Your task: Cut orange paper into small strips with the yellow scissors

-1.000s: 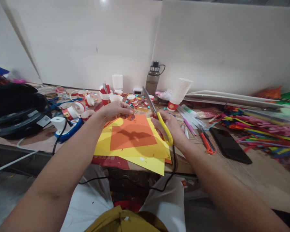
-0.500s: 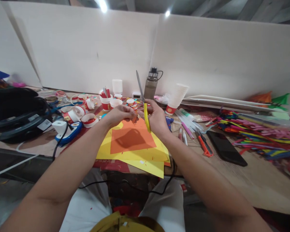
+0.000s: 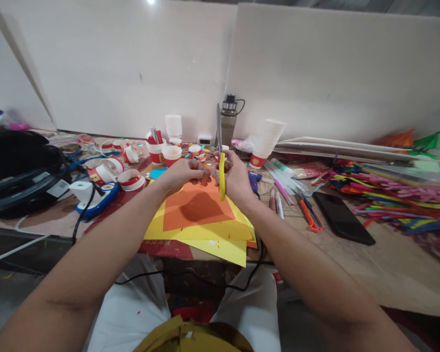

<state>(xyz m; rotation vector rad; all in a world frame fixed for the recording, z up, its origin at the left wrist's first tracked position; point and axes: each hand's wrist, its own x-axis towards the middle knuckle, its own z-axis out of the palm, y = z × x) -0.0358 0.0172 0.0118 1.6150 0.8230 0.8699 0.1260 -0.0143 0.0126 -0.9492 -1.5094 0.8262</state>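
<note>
Right hand (image 3: pixel 232 177) holds yellow-handled scissors (image 3: pixel 222 173), blades rising above its fingers.

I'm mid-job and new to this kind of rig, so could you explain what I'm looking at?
There is no robot: these are a person's bare hands, seen from one camera worn on the head, looking forward and down. The left hand pinches a small orange piece, apparently paper. The right hand holds yellow-handled scissors, blades pointing up. Below lies an orange sheet on yellow sheets. Behind stand a water bottle and stacked paper cups. On the right of the table are a black phone and colorful craft stems.
</note>
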